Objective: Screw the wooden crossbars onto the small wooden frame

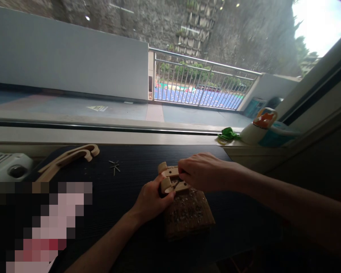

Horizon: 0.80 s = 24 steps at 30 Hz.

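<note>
Your left hand (152,197) is clamped on the curled ends of two pale wooden pieces (182,185), which lie side by side on a brown wooden block (187,220) on the dark worktop (125,189). Your right hand (201,172) is curled over them from three o'clock, its fingers closed on a slim shaft (176,184); what tool it is, you cannot tell. Between nine and ten o'clock from the block lie a few loose screws or nails (115,167), and farther out, two curved wooden arms (71,156). At about two o'clock, a green item (227,133) sits on the windowsill (125,137).
</note>
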Available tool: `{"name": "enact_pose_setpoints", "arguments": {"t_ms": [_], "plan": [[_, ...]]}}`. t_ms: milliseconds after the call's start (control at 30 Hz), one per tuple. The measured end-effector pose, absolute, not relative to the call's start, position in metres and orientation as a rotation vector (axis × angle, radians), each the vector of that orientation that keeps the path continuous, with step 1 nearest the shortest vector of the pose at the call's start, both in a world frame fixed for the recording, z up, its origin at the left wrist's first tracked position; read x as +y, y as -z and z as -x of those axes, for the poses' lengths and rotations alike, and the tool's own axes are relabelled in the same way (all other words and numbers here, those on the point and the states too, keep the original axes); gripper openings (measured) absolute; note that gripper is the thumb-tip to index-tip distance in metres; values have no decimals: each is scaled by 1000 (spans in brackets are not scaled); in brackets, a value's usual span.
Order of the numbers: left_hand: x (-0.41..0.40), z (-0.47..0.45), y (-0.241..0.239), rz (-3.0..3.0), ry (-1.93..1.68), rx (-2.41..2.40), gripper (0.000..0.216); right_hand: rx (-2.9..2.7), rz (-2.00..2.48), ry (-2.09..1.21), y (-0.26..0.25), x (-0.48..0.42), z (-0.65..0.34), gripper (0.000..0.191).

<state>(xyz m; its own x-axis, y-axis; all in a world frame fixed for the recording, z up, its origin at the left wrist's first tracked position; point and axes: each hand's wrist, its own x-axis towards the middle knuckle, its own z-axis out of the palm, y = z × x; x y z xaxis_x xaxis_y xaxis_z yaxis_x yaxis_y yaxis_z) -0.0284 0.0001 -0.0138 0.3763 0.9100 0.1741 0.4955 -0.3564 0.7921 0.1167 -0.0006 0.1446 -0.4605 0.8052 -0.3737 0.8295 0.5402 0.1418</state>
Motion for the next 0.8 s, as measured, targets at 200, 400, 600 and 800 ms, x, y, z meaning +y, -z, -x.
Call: {"name": "enact_pose_setpoints", "arguments": {"t_ms": [200, 400, 600, 800], "plan": [[0, 30, 13, -1972, -845, 1151, 41, 2465, -1358, 106, -144, -7, -120, 18], [0, 29, 13, -1975, -853, 1164, 39, 2508, -1096, 153, -149, -2, -119, 13], [0, 28, 15, -1987, -863, 1186, 32, 2525, -1135, 117, -140, 2, -116, 17], [-1, 28, 15, -2002, -854, 1200, 34, 2497, -1429, 75, -134, 1, -125, 30]]}}
